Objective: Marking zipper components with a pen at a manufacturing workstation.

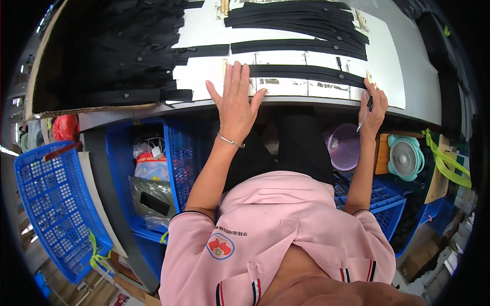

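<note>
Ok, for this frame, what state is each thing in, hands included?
Left hand: flat, fingers spread, pressing on the table edge.
Right hand: closed around a pen.
Nearest black strip: lying flat, stretched between the hands.
Black strip pile: heaped at left.
Small fan: lying under the table.

A red and white packet (151,166) lies in the blue crate (176,153) under the table's left side, above a clear plastic bag (152,196) with a dark flat pack inside
</note>
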